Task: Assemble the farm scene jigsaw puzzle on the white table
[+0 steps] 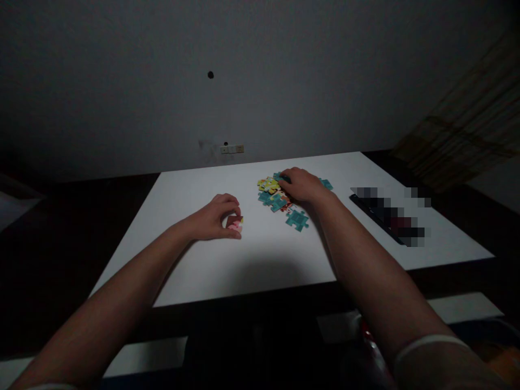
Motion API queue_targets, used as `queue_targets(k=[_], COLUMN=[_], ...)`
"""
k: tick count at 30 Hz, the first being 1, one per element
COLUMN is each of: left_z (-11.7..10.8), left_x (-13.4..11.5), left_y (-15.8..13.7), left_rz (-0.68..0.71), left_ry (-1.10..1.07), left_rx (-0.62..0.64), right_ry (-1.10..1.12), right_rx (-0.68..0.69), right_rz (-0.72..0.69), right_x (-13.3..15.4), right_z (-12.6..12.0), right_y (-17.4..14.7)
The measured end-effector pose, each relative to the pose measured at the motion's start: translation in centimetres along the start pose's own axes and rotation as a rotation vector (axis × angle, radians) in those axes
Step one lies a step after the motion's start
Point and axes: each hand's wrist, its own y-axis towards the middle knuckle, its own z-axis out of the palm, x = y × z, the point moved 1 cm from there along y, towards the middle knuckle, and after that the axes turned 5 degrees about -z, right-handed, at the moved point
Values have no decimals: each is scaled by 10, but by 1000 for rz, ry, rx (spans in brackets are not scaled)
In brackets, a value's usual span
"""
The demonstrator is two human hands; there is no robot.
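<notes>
My left hand [219,218] rests on the white table, its thumb and fingers curved around the edges of a pink and brown jigsaw puzzle piece [235,224]. To the right, my right hand [301,184] reaches over a loose heap of puzzle pieces [278,203]. Its thumb and forefinger are a little apart at the heap's top; the other fingertips are hidden. Teal, yellow and reddish-brown pieces show in the heap. One teal piece [298,220] lies at its near edge, below my right wrist. Another teal piece [326,184] shows beyond that wrist.
A dark flat object [376,219], partly blurred out, lies on the right of the white table [195,281]. Behind the table stands a grey wall with sockets [232,149]. A patterned curtain [459,124] hangs at the right.
</notes>
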Motion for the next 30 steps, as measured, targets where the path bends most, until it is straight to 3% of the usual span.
queue_targets(k=[7, 12, 14, 17, 21, 30], left_z=[0, -13, -19, -23, -17, -16], left_x=[-2, 14, 23, 30, 24, 12], left_y=[-3, -10, -15, -22, -23, -18], left_rz=[-102, -169, -137, -55, -3, -51], left_ry=[114, 86, 23, -12, 32, 52], left_rx=[-108, -180, -166, -51, 72, -3], right_ry=[-14, -13, -2, 6, 18, 19], right_rx=[-26, -87, -99, -112, -133, -178], right_rz=[0, -11, 4, 8, -14, 67], right_x=[2, 4, 6, 7, 7, 13], right_z=[2, 4, 4, 3, 4, -1], right_y=[2, 3, 3, 3, 4, 3])
